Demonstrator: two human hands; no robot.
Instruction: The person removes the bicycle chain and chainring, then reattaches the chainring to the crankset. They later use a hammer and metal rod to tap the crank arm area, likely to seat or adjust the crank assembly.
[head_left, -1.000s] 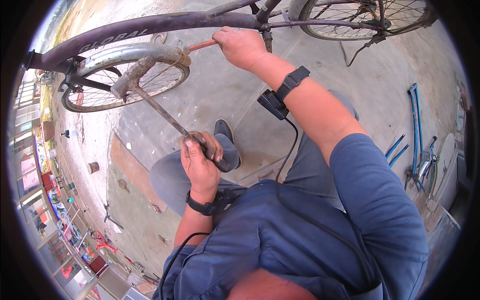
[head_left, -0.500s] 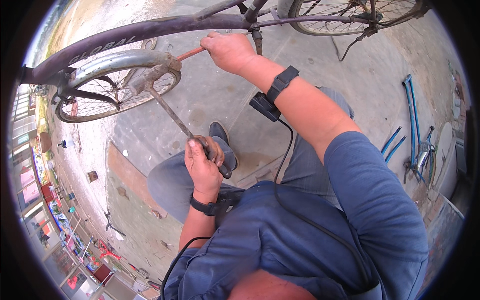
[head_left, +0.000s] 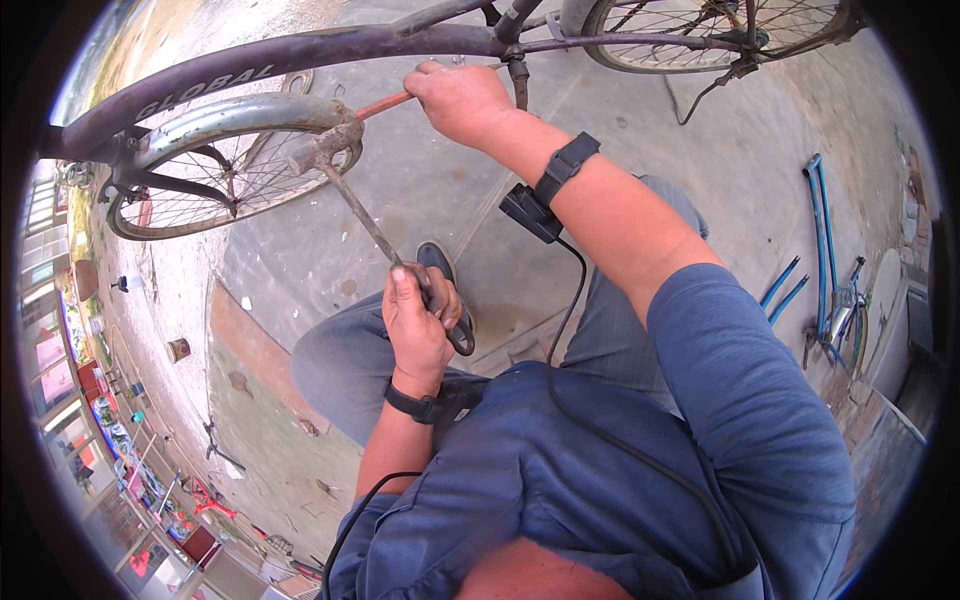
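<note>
A worn metal hammer (head_left: 366, 222) is gripped by its dark handle in my left hand (head_left: 420, 335), fingers wrapped round it. Its rusty head (head_left: 318, 152) overlaps the front wheel of a purple bicycle (head_left: 330, 55) in the picture. Near that head lies the end of a reddish rod (head_left: 384, 104), whose exact kind I cannot make out. My right hand (head_left: 462, 100) is closed round the rod's other end, just below the bicycle's frame tube. The right fingertips are partly hidden, and whether hammer and rod touch is unclear.
A grey mudguard (head_left: 245, 122) covers the front wheel. The rear wheel (head_left: 660, 50) is at upper right. Blue frame parts (head_left: 822, 250) lie on the concrete floor (head_left: 620, 120) to the right. A black cable (head_left: 572, 320) runs from my right wrist across my body.
My left hand and the hammer have shifted a little to the right, bringing the head closer to the rod. My right hand has barely moved.
</note>
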